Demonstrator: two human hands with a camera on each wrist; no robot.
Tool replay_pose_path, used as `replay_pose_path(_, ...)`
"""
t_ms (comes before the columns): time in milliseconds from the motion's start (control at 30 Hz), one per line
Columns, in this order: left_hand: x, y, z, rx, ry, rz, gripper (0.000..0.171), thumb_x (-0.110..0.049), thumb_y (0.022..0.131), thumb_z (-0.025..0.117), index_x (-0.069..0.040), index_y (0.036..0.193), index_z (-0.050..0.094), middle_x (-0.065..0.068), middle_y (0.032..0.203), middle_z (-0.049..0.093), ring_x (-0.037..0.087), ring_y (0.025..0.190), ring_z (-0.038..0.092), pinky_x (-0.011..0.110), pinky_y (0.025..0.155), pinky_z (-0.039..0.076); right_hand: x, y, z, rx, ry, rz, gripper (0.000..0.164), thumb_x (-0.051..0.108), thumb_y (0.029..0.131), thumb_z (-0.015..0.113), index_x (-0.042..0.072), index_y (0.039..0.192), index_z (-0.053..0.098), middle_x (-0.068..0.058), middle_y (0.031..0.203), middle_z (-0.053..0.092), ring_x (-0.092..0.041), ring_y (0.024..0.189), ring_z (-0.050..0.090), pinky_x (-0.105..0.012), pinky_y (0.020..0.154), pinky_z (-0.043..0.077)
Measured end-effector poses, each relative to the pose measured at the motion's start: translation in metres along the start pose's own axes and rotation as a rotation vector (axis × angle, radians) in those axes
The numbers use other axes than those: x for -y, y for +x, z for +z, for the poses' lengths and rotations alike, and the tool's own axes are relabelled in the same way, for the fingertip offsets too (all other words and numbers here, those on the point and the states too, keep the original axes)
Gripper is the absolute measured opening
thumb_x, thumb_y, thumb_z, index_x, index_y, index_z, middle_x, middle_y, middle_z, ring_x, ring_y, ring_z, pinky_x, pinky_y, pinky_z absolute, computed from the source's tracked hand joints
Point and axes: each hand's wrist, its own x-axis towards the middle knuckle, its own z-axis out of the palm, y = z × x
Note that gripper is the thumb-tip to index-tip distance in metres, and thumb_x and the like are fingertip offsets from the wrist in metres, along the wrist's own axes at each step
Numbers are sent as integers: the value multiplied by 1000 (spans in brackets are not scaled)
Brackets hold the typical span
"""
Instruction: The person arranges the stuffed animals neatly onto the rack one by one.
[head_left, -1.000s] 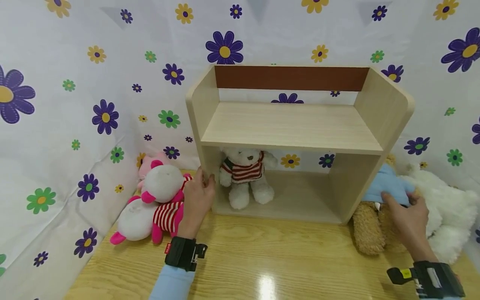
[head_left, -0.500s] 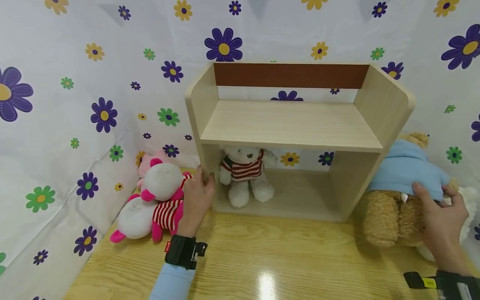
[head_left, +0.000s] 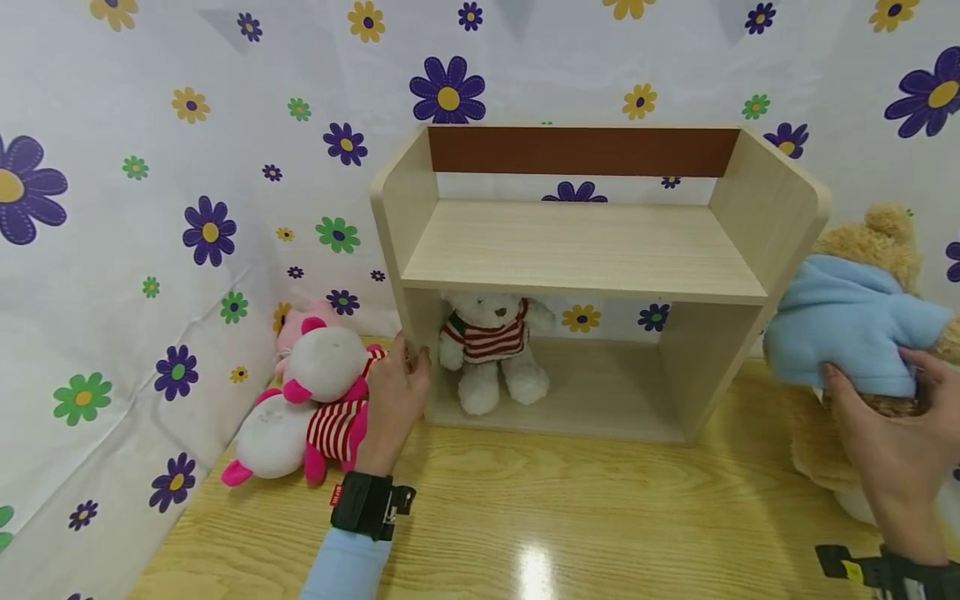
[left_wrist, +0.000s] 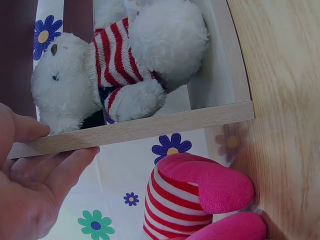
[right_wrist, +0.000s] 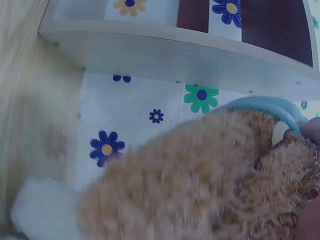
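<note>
A two-tier pale wooden shelf point(head_left: 585, 246) stands on the table. My left hand point(head_left: 393, 408) grips the front edge of its left side panel, thumb inside and fingers outside in the left wrist view. A white teddy bear point(head_left: 491, 343) in a red-striped sweater sits on the lower tier at the left. Right of the shelf, my right hand point(head_left: 900, 446) holds a brown teddy bear point(head_left: 847, 321) in a blue hoodie by its lower body, at the hoodie's hem. The bear's back faces the head camera. Its curly fur point(right_wrist: 200, 175) fills much of the right wrist view.
Pink-and-white plush toys point(head_left: 330, 367), one in red stripes, lie in a pile left of the shelf. Part of a white plush toy point(head_left: 855, 505) shows behind the brown bear, mostly hidden. Wood-grain tabletop point(head_left: 585, 508) runs in front of the shelf. A flowered cloth point(head_left: 510, 50) hangs behind.
My right hand has moved right with the brown bear, drawing it away from the shelf's right side and raising it. The left hand stays on the panel.
</note>
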Motion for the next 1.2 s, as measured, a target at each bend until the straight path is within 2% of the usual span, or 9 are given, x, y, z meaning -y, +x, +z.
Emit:
replay_pose_path(67,0,0,0,-1,1,-1,24,-7,98,62,9,117,63,27,82,73,32,62,68,45,55,56,0,0,-1,-6,-35,-106,59,33,94,73,4,141,55,-15,130,63,-34,126,58,-32,115,41)
replay_pose_path(167,-1,0,0,2,6,-4,22,-7,98,62,8,114,63,24,77,71,26,57,60,35,51,48,-1,2,-1,-18,-106,-209,81,63,94,60,-5,137,55,-42,126,57,-61,115,55,-56,111,44)
replay_pose_path(233,-1,-1,-1,6,4,-13,22,-8,98,62,8,114,63,23,74,69,23,54,54,31,50,42,-3,1,1,-18,-165,-254,89,71,93,53,-7,136,56,-44,123,58,-64,111,54,-66,105,43)
replay_pose_path(367,-1,-1,0,5,2,-18,23,-7,98,63,7,115,63,23,77,71,22,55,53,28,50,41,-13,-4,7,-6,-297,-372,61,40,97,67,-10,130,57,-42,112,59,-61,101,57,-68,91,48)
replay_pose_path(433,-1,-1,0,0,7,-14,22,-7,97,63,7,114,63,24,77,71,23,55,55,29,50,42,-20,-9,12,15,-350,-414,49,19,92,74,-11,127,57,-42,109,58,-60,97,57,-68,86,49)
replay_pose_path(567,0,-1,0,-11,12,-2,20,-7,97,63,7,112,64,24,78,72,24,55,58,31,51,45,-35,-19,24,56,-360,-412,55,2,75,85,-13,121,58,-40,103,58,-59,91,57,-68,78,49)
replay_pose_path(733,1,-1,0,-8,14,-5,19,-7,97,63,7,110,63,25,79,72,25,56,58,33,52,46,-42,-30,40,97,-306,-384,61,-3,64,89,-11,117,61,-39,103,59,-58,87,55,-67,72,45)
replay_pose_path(1067,0,-4,0,6,2,-29,22,-8,98,63,7,113,63,29,92,74,35,67,70,47,59,57,-35,-47,58,275,-372,-539,65,-4,54,95,-11,110,63,-39,99,59,-58,82,59,-65,67,49)
replay_pose_path(1200,1,-2,1,2,15,-22,18,-8,98,63,7,107,63,27,85,74,32,63,66,40,55,53,-34,-52,60,372,-389,-567,62,-1,57,95,-11,109,63,-39,100,59,-59,83,59,-67,65,49)
